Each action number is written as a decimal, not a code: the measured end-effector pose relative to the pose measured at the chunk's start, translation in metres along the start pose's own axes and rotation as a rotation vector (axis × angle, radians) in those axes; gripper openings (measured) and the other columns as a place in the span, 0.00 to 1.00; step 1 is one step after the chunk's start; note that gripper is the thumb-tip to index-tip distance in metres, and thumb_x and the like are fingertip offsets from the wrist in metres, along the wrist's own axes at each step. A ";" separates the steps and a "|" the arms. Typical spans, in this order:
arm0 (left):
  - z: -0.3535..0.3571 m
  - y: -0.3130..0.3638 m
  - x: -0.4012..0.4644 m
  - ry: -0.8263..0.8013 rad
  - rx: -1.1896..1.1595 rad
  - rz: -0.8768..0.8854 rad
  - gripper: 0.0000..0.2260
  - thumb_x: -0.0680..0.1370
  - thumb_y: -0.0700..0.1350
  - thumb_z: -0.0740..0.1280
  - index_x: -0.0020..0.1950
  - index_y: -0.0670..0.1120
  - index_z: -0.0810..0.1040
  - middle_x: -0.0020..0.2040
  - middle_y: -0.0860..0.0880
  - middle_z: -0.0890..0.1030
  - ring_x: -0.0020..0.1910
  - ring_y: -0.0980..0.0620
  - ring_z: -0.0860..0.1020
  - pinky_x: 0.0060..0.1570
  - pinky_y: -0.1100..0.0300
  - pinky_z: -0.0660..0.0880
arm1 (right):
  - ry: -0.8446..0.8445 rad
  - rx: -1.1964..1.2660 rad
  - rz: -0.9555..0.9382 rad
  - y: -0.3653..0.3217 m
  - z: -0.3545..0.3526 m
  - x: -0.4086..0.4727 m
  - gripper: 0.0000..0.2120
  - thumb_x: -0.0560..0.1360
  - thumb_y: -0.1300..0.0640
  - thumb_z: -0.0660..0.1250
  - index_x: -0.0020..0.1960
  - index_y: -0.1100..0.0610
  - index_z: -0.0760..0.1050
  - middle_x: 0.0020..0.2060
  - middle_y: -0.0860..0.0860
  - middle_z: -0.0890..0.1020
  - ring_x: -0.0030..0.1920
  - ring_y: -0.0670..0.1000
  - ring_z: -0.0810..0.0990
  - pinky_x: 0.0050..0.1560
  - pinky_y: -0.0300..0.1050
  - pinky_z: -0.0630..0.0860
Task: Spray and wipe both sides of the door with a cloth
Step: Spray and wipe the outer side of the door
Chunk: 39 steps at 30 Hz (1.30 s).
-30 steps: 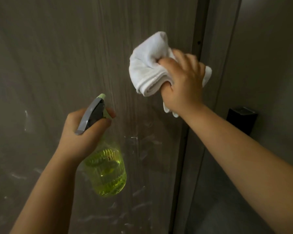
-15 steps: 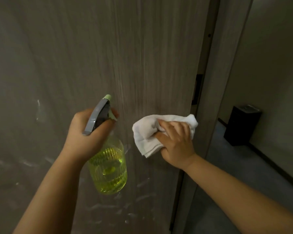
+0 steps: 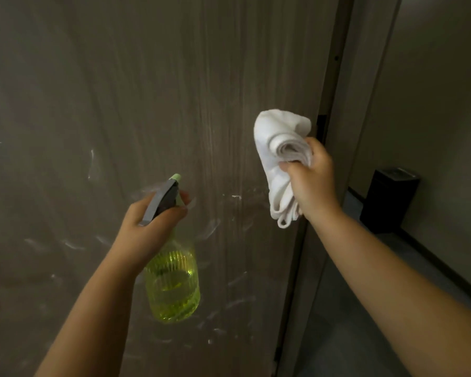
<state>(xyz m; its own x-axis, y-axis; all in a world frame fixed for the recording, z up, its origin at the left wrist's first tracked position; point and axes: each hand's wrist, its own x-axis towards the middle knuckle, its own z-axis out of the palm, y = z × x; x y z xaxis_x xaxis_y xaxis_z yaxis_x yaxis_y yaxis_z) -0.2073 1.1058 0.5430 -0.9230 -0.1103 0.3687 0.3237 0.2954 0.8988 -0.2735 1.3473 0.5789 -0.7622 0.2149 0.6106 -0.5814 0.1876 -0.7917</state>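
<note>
1. Door (image 3: 147, 91): wood-grain panel, grey-brown, filling the left and centre of the frame. Pale wet streaks and smears show across its lower half. Its free edge runs down the right of centre.

2. Door frame (image 3: 346, 131): a vertical band just right of the door's edge, same wood tone, with a dark slot at mid-height partly behind the cloth.

3. Wall (image 3: 433, 91): plain, dim, upper right of the frame, with a dark skirting line along its foot.

4. Floor (image 3: 351, 322): grey, lower right of the frame, seen past the door's edge.

5. Bin (image 3: 386, 200): black, box-shaped, standing on the floor against the wall at the right edge, well apart from the door.

6. Spray bottle (image 3: 173, 289): ribbed clear body with yellow-green liquid, grey trigger head and pale green nozzle, lower centre of the frame, nozzle toward the door.

7. Cloth (image 3: 278, 142): white, bunched and folded, right of centre, close to the door near its free edge. Whether it touches the panel cannot be told. Loose folds hang below the fist.

8. Right hand (image 3: 310, 186): fingers curled tight around the cloth, arm reaching up from the lower right.

9. Left hand (image 3: 150, 229): wrapped around the neck of the spray bottle, a finger at the trigger.
</note>
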 end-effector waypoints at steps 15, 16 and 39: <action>0.001 -0.040 -0.002 -0.223 0.073 -0.034 0.11 0.65 0.48 0.67 0.38 0.41 0.82 0.33 0.35 0.77 0.30 0.45 0.74 0.35 0.56 0.69 | 0.078 -0.059 0.060 -0.003 0.012 -0.010 0.13 0.72 0.71 0.65 0.46 0.54 0.74 0.39 0.44 0.79 0.38 0.34 0.78 0.39 0.26 0.72; 0.004 -0.042 -0.001 -0.241 0.075 -0.027 0.12 0.64 0.50 0.67 0.37 0.42 0.82 0.37 0.33 0.79 0.32 0.43 0.75 0.37 0.55 0.70 | 0.081 -0.066 0.061 -0.002 0.010 -0.011 0.12 0.72 0.71 0.65 0.46 0.54 0.75 0.39 0.44 0.79 0.38 0.34 0.78 0.39 0.26 0.72; 0.018 -0.044 0.007 0.042 0.015 0.024 0.11 0.68 0.42 0.64 0.44 0.52 0.83 0.41 0.31 0.79 0.33 0.49 0.74 0.33 0.59 0.70 | -0.179 -0.888 -0.747 0.043 0.045 0.002 0.13 0.73 0.57 0.64 0.56 0.52 0.80 0.63 0.56 0.77 0.64 0.60 0.71 0.66 0.59 0.60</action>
<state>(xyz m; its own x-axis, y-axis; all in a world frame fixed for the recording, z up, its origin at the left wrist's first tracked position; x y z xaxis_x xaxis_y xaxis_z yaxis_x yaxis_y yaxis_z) -0.2320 1.1088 0.5018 -0.9054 -0.1430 0.3998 0.3419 0.3129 0.8861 -0.3125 1.3122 0.5454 -0.3860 -0.3565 0.8508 -0.5524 0.8280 0.0963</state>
